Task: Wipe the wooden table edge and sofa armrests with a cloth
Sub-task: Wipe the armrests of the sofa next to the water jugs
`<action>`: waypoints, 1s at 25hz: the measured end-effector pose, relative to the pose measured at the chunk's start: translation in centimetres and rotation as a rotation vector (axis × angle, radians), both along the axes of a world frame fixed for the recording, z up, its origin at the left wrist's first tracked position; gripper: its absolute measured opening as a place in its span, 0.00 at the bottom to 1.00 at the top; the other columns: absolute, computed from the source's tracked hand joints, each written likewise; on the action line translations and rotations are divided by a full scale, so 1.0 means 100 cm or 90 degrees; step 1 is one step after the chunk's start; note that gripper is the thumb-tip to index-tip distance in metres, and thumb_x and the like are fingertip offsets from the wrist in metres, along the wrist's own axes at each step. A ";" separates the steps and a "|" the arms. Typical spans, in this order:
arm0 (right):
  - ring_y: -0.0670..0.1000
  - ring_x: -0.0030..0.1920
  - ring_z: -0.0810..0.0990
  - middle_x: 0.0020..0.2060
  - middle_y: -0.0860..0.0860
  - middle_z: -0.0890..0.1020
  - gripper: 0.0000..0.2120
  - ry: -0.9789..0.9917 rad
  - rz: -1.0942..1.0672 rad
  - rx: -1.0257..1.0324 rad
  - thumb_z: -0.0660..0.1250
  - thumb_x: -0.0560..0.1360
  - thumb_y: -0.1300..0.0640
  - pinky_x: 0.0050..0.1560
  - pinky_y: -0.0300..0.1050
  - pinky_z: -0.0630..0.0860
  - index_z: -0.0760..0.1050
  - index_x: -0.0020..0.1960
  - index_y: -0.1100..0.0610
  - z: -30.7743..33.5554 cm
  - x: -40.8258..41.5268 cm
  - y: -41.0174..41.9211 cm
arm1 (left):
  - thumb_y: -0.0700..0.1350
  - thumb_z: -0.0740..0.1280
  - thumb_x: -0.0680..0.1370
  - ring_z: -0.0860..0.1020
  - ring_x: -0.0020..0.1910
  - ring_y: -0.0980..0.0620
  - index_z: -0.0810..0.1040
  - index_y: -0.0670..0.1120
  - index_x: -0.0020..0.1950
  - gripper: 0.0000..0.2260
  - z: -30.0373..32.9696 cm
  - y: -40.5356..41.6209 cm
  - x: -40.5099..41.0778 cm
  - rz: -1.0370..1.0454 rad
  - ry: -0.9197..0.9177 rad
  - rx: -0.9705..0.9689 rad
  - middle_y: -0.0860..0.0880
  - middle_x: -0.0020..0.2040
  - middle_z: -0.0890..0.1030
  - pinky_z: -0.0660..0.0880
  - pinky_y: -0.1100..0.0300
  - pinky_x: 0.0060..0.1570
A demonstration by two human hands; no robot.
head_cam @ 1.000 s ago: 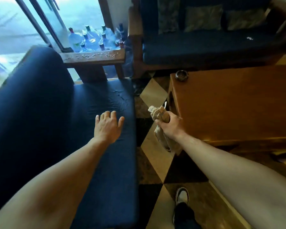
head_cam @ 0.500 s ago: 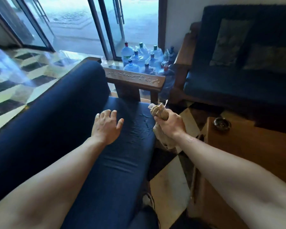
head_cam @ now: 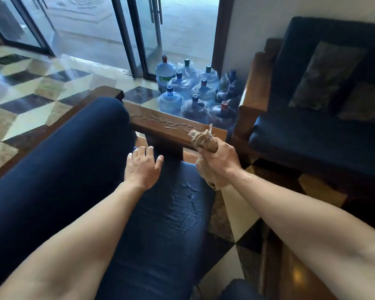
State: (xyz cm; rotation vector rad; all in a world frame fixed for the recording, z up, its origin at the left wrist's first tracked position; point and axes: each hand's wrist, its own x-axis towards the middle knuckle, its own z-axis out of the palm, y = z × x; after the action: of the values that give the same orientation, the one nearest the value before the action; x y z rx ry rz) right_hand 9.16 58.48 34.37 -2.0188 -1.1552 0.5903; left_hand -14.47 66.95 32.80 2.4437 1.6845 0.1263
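Note:
My right hand (head_cam: 220, 158) grips a bunched tan cloth (head_cam: 204, 138), whose top end reaches the near end of a wooden sofa armrest (head_cam: 160, 124). Pale streaks of residue run along the armrest's top. My left hand (head_cam: 142, 167) hovers open with spread fingers over the dark blue sofa seat (head_cam: 160, 224), just in front of the armrest's support post. The wooden table (head_cam: 290, 276) shows only as a corner at the lower right, under my right forearm.
Several large water bottles (head_cam: 195, 94) stand on the floor behind the armrest, beside a glass sliding door (head_cam: 139, 40). A second blue sofa (head_cam: 312, 126) with cushions and a wooden armrest sits at the right. Checkered tile floor (head_cam: 30, 87) lies to the left.
My view has swung left from the table toward the sofa armrest. My right hand has carried the cloth up to the armrest's near end; my left hand has moved forward over the seat.

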 end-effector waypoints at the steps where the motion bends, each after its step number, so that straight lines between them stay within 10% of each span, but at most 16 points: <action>1: 0.53 0.53 0.84 0.51 0.49 0.87 0.22 0.006 0.003 0.002 0.73 0.73 0.35 0.57 0.52 0.80 0.81 0.59 0.47 -0.002 0.007 0.018 | 0.57 0.54 0.83 0.68 0.70 0.40 0.69 0.42 0.72 0.24 -0.002 0.016 0.007 0.000 0.000 0.003 0.40 0.68 0.73 0.61 0.43 0.72; 18: 0.42 0.27 0.80 0.32 0.33 0.81 0.22 0.030 0.107 -0.056 0.63 0.66 0.22 0.29 0.42 0.75 0.77 0.52 0.34 -0.062 0.075 0.322 | 0.58 0.53 0.82 0.66 0.73 0.42 0.67 0.44 0.74 0.26 -0.024 0.278 0.077 0.152 0.110 -0.018 0.41 0.71 0.71 0.59 0.43 0.74; 25: 0.49 0.33 0.83 0.33 0.43 0.84 0.22 0.021 0.189 -0.086 0.64 0.66 0.25 0.39 0.53 0.83 0.77 0.51 0.38 -0.106 0.012 0.440 | 0.58 0.55 0.82 0.62 0.75 0.42 0.65 0.44 0.76 0.27 -0.052 0.394 0.021 0.150 0.170 -0.023 0.42 0.74 0.68 0.56 0.44 0.75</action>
State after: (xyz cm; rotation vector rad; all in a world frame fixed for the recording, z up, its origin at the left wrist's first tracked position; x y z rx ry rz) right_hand 10.32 102.47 23.78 -1.9531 -1.4407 0.8660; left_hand -12.42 106.36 27.56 2.3110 2.0614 -0.2100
